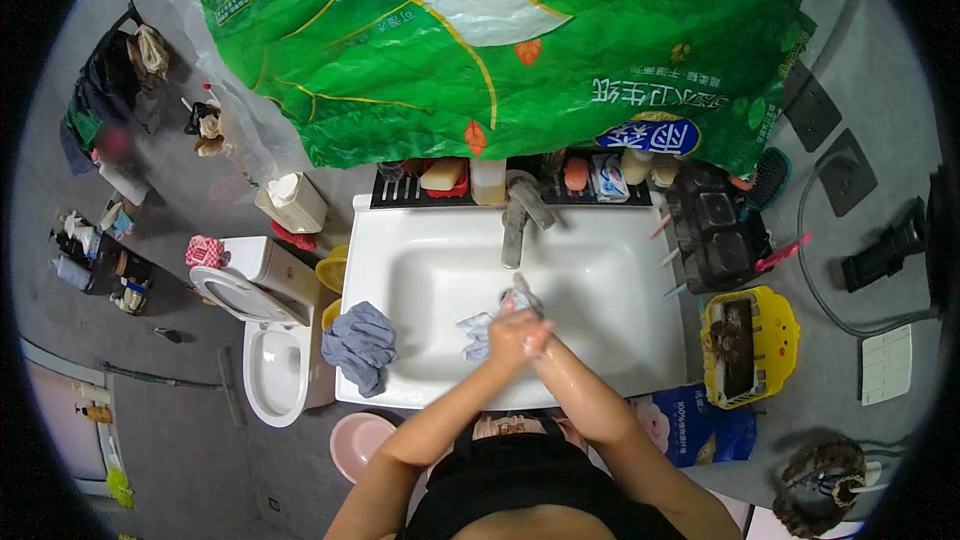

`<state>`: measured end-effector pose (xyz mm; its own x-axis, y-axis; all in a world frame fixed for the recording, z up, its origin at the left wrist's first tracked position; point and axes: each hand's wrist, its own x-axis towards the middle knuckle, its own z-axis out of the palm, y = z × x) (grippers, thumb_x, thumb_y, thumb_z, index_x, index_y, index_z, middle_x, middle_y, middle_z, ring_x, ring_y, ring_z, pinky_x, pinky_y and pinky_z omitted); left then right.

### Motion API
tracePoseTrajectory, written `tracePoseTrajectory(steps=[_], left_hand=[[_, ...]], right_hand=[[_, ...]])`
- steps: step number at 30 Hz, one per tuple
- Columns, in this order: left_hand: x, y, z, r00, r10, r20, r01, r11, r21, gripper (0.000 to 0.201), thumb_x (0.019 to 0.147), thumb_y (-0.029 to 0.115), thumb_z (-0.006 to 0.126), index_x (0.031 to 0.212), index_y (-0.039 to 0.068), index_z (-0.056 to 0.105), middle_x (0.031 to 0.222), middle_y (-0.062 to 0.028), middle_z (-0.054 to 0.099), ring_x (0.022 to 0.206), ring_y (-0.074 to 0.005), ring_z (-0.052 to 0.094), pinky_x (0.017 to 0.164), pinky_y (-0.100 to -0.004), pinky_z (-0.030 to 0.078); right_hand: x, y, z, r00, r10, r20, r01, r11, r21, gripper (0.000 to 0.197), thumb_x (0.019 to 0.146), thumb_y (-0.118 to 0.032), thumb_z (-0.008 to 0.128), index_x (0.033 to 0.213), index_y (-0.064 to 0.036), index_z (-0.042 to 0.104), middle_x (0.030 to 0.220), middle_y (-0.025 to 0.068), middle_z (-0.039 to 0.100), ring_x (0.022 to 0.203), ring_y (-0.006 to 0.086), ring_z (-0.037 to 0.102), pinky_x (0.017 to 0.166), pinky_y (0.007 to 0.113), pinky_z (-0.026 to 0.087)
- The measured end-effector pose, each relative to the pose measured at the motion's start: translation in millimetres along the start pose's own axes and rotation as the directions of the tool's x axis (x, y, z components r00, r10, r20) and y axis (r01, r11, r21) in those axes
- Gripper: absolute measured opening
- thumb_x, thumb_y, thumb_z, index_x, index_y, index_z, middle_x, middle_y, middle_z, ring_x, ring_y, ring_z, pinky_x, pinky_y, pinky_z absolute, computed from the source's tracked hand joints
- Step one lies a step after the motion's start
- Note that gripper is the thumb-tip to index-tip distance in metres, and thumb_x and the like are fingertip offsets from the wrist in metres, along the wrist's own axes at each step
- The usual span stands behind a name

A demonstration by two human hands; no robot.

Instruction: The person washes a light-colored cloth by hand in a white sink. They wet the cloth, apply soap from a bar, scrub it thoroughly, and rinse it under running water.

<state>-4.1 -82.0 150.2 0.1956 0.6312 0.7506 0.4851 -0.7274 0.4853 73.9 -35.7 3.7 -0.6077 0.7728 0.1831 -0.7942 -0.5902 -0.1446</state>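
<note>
A big green plastic pack point(500, 40) of paper rolls fills the top of the view, hanging over the back of the sink. Below it the white rectangular sink point(400, 270) takes up the middle of the picture, its basin wet and its grey tap point(517, 225) reaching forward from the back edge.

Both forearms rise from the lower edge and meet over the front half of the basin, just below the tap's spout. The left hand point(505, 335) and the right hand point(535, 338) are pressed together, fingers curled shut around a small pale cloth point(478, 332) bunched between them; part of it sticks out to the left and a twisted end pokes up above the knuckles. The right forearm looks wet and shiny.

A grey-blue rag point(360, 343) lies draped over the sink's left front rim. Behind the basin a dark slotted shelf point(395, 195) carries soap bars, a bottle and small jars. To the right stands a black compartment organiser point(715, 235) with toothbrushes poking out, and nearer, a yellow basket point(785, 335) with dark things in it.

To the left of the sink a white toilet point(270, 360) stands with its lid raised, a tissue box point(292, 202) on the ledge behind it. A pink basin point(360, 440) sits on the grey floor point(180, 420) by the sink's front left corner. On the right grey wall are dark sockets, a white switch plate point(886, 365) and a black cable.
</note>
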Motion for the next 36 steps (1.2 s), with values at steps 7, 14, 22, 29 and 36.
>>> tracePoseTrajectory(steps=[7,14,22,29,36], left_hand=[[3.7,-0.7,-8.4,0.987,-0.152,-0.052,0.151,0.988,-0.024,0.028,0.075,0.013,0.053,0.049,0.004,0.047,0.048,-0.0125,0.047,0.04,-0.0287,0.046,0.038,-0.0361,0.037],[11.1,-49.7,-21.6,0.859,-0.509,0.048,0.495,0.852,0.173,0.039,0.084,0.026,0.045,0.054,0.001,0.049,0.052,-0.0175,0.048,0.046,-0.0336,0.048,0.044,-0.0392,0.037],[-20.1,-72.6,-52.0,0.466,-0.885,-0.009,0.883,0.465,0.062,0.049,0.085,0.046,0.034,0.083,0.0,0.053,0.065,-0.0147,0.057,0.066,-0.0259,0.055,0.064,-0.0342,0.042],[-37.2,-51.4,-40.7,0.361,-0.814,0.454,0.719,-0.067,-0.692,0.041,0.084,0.045,0.043,0.087,0.006,0.055,0.077,-0.0025,0.058,0.069,-0.0147,0.054,0.065,-0.027,0.043],[-36.5,-71.6,-59.7,0.545,-0.838,-0.001,0.702,0.457,-0.547,0.02,0.086,0.023,0.049,0.083,0.004,0.055,0.067,0.0035,0.051,0.06,-0.0053,0.044,0.056,-0.0193,0.036]], right_hand=[[3.5,29.5,117.6,0.733,-0.212,-0.646,-0.083,0.915,-0.395,0.028,0.083,-0.033,0.049,0.098,-0.0095,0.052,0.088,0.0013,0.054,0.08,0.0116,0.052,0.067,0.026,0.044],[-0.1,27.8,130.1,0.803,-0.021,-0.596,-0.088,0.984,-0.154,0.035,0.082,-0.042,0.048,0.1,-0.0115,0.051,0.085,0.0018,0.055,0.075,0.014,0.052,0.067,0.029,0.043],[-1.4,-7.3,134.2,0.842,0.135,-0.522,-0.211,0.973,-0.089,0.033,0.083,-0.022,0.047,0.109,-0.0017,0.047,0.105,0.0115,0.055,0.095,0.0229,0.054,0.085,0.036,0.041],[7.8,-6.4,144.3,0.831,-0.099,-0.547,-0.128,0.924,-0.361,0.03,0.082,-0.021,0.052,0.105,-0.0016,0.05,0.099,0.0096,0.055,0.088,0.0188,0.055,0.079,0.03,0.044],[-1.7,-20.2,133.0,0.764,-0.616,-0.193,-0.079,0.207,-0.975,0.016,0.08,-0.017,0.055,0.083,-0.0019,0.057,0.085,0.0029,0.055,0.076,0.0091,0.05,0.068,0.022,0.04]])
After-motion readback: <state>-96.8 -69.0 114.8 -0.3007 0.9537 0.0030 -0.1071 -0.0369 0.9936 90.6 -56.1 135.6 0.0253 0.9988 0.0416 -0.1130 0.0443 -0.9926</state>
